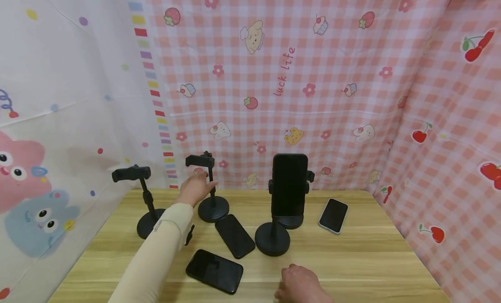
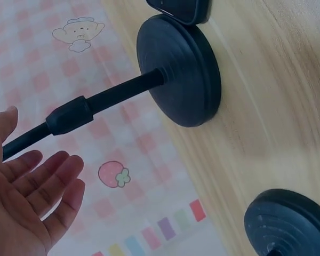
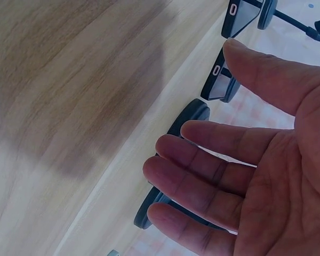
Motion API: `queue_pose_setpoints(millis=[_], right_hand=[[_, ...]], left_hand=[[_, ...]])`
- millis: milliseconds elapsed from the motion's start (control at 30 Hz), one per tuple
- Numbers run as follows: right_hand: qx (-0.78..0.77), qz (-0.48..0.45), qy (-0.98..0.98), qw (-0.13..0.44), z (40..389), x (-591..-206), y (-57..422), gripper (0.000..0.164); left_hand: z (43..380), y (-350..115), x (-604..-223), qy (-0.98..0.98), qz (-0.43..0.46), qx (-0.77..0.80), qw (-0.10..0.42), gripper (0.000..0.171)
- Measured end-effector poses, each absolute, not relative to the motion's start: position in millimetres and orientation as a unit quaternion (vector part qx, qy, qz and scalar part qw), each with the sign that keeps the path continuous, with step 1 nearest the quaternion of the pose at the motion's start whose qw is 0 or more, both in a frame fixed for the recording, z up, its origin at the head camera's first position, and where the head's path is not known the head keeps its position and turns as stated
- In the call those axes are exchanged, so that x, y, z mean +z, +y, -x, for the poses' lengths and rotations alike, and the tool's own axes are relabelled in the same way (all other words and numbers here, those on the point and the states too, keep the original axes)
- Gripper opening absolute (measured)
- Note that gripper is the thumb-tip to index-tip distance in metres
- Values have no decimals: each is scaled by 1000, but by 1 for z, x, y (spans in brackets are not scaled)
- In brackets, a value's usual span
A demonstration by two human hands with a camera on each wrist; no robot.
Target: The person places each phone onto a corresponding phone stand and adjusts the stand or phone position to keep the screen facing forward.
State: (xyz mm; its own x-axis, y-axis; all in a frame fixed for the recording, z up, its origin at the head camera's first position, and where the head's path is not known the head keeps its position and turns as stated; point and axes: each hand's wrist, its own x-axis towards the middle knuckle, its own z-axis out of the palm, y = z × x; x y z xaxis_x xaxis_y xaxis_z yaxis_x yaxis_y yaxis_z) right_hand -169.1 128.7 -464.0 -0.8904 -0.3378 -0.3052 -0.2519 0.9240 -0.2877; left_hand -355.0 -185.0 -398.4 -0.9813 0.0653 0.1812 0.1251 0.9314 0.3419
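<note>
My left hand [image 1: 195, 188] reaches to a black phone stand [image 1: 213, 211] near the back of the table. In the left wrist view the stand's pole [image 2: 122, 95] runs between the thumb and the loosely bent fingers, which are not closed around it. The stand is upright, and its holder at the top has no phone in it. My right hand [image 1: 301, 283] is low over the front of the table; the right wrist view shows its fingers [image 3: 194, 181] relaxed and holding nothing. Ahead of it, a black phone [image 1: 289, 183] stands upright in another stand's holder.
Left of my forearm stands another black phone stand [image 1: 146, 224]. Two black phones, one farther back [image 1: 235, 236] and one nearer [image 1: 214, 271], lie flat on the wooden table [image 1: 352, 268]. A white-edged phone [image 1: 333, 216] lies at right. Patterned cloth [image 1: 274, 77] hangs behind.
</note>
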Motion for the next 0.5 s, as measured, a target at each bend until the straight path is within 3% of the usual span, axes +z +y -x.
queue_pose_setpoints(millis=[333, 500], right_hand=[[-122, 147, 966, 175, 169, -463, 129, 28], [-123, 144, 966, 176, 169, -463, 131, 27]], left_hand=[[361, -183, -407, -970, 77, -209, 102, 47], [362, -184, -412, -961, 92, -233, 115, 30]])
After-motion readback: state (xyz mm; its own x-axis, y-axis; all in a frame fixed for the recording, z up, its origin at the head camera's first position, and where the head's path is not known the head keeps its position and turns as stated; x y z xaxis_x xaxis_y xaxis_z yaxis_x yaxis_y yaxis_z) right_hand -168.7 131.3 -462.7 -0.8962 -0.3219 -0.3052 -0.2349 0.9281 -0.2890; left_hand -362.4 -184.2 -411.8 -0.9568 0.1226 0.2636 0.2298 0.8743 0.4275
